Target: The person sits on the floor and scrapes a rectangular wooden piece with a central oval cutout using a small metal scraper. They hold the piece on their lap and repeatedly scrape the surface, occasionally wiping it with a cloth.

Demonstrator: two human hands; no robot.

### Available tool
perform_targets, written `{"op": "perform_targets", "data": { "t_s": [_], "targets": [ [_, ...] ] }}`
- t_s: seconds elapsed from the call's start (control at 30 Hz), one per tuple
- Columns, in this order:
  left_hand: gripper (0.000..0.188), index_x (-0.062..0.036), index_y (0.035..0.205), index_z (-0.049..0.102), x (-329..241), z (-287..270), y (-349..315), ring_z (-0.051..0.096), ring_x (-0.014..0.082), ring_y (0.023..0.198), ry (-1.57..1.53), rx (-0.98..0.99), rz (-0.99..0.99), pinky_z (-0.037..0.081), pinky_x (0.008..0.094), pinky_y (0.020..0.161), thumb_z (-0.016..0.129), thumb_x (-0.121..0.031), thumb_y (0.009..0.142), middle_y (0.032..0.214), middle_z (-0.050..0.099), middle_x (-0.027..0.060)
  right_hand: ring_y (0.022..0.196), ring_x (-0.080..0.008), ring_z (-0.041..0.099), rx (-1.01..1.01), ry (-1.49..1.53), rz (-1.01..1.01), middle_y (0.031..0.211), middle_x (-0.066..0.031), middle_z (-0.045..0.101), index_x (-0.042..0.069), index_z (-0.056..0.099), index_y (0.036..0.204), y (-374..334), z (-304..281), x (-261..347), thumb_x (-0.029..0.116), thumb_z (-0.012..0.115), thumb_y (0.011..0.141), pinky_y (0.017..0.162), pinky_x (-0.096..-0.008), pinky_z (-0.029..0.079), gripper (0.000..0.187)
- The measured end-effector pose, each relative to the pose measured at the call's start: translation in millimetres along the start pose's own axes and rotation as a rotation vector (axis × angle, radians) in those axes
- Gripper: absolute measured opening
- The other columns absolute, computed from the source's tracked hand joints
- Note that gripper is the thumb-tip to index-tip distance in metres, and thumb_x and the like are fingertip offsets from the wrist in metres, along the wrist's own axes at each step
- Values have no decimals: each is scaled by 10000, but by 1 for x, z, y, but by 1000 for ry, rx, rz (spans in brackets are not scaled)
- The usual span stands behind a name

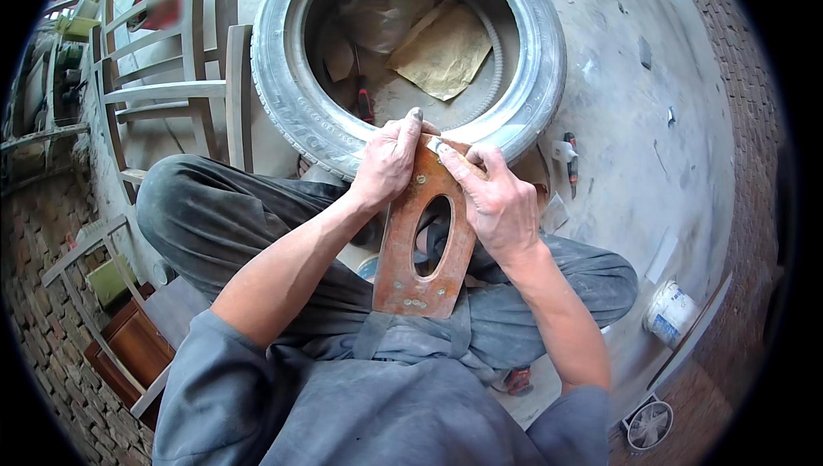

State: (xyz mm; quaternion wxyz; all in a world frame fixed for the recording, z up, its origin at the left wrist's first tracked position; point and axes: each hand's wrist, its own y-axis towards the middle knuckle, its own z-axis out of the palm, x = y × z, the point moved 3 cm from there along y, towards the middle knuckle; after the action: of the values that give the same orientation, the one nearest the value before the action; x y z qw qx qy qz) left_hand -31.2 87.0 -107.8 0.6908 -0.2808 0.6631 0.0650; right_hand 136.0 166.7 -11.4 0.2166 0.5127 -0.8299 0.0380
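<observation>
Wooden panel [426, 234] with oval cutout, frame centre, rests on the lap against the tyre [291, 97]. Left hand [390, 162] clasps its top edge, steadying; right hand [497, 200] pinches a small pale piece [434, 145] against it.

Seated cross-legged on a dusty floor [634, 123], gripping a brown wooden piece [424, 247] with an oval cutout in the left hand [387, 160]; right hand [500, 200] pressing what may be a small blade [435, 146] against its top edge, beside a worn tyre [291, 97].

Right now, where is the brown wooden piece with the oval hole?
In the head view, the brown wooden piece stands centre frame over the lap, gripped by the left hand and right hand, below the tyre.
</observation>
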Motion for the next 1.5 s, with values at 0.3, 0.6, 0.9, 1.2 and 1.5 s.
{"op": "perform_targets", "data": {
  "t_s": [0.3, 0.6, 0.9, 1.2, 1.5],
  "targets": [
    [505, 43, 1088, 758, 2, 1, 0, 661, 174, 873, -46, -13, -1, 522, 334, 834, 568, -422, 1144, 883, 726, 127, 735, -290, 676, -99, 33, 373, 1003, -86, 602, 215, 708, 1441, -55, -8, 15, -10, 735, 943, 654, -443, 569, 547],
    [406, 13, 1099, 770, -21, 1, -6, 683, 117, 903, -19, 57, -106, 557, 303, 846, 764, -387, 1027, 947, 768, 79, 703, -357, 696, -13, -74, 444, 892, -121, 577, 224, 651, 1505, -47, -1, 23, 46, 654, 977, 618, -489, 580, 558],
    [401, -5, 1123, 776, -12, -1, -3, 705, 162, 963, 38, 72, -83, 557, 328, 882, 763, -393, 1021, 1002, 767, 124, 702, -364, 672, -53, -64, 484, 863, -121, 571, 217, 675, 1483, -42, 2, 23, 17, 685, 960, 636, -496, 559, 560],
    [403, 6, 1138, 771, -20, 0, -4, 713, 167, 950, 29, 85, -93, 562, 333, 871, 755, -381, 1025, 997, 774, 139, 701, -376, 715, -51, -71, 454, 891, -126, 589, 230, 635, 1516, -48, 7, 20, 11, 654, 941, 621, -503, 597, 615],
    [388, 4, 1126, 773, -11, 0, -1, 709, 172, 958, 17, 88, -85, 559, 337, 884, 749, -372, 1029, 992, 769, 127, 707, -374, 710, -68, -39, 473, 897, -129, 601, 232, 656, 1497, -36, 6, 17, 38, 645, 971, 642, -506, 597, 562]
  ]
}}
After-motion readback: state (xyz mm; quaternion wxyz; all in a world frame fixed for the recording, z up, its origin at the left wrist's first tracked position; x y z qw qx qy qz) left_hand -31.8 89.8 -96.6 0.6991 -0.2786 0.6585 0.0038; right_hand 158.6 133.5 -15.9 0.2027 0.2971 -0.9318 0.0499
